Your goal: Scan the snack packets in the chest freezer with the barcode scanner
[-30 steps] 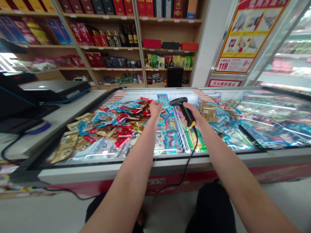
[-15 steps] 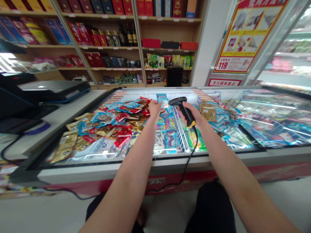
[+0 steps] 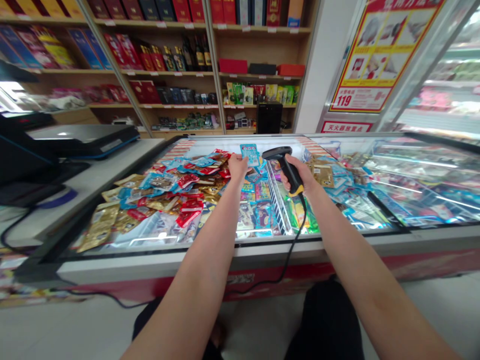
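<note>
My left hand (image 3: 237, 167) holds a small blue snack packet (image 3: 249, 154) upright above the chest freezer (image 3: 240, 247). My right hand (image 3: 302, 178) grips the handle of a black barcode scanner (image 3: 285, 167) with a yellow band; its head points left at the packet, a short gap between them. The scanner's black cable (image 3: 288, 252) hangs down over the freezer's front edge. Both hands are over the open middle of the freezer, above a white wire divider (image 3: 278, 205).
Heaps of gold, red and blue packets (image 3: 165, 195) cover the freezer's glass lid on the left and more packets (image 3: 337, 182) lie on the right. A counter with a black till (image 3: 71, 140) stands left. Shelves of boxes (image 3: 187, 55) fill the back wall.
Both hands rose slightly with the packet and scanner; otherwise the scene is the same.
</note>
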### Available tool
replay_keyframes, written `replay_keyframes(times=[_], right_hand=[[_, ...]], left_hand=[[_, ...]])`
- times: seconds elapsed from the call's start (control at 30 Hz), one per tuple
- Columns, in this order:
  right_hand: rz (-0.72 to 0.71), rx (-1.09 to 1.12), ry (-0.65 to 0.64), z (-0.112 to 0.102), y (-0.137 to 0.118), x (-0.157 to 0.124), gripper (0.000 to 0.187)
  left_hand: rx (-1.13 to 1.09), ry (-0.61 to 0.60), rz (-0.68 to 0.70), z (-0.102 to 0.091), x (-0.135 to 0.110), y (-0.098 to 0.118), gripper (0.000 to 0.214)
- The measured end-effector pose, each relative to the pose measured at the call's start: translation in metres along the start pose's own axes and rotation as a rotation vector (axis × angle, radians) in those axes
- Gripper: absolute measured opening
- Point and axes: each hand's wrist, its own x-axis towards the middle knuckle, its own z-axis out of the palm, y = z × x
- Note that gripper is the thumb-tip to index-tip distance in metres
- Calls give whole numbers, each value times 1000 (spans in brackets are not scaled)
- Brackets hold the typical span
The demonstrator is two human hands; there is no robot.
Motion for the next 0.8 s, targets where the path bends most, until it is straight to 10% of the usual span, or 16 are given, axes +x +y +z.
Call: replay_keyframes(times=[0.53,0.8], right_hand=[[-114,148,146,-8,-8,-1,46],[-181,186,235,-26,-21,-8,46]], left_hand=[[1164,186,329,-24,-22,13,34],[1181,60,511,2,-28,7,34]])
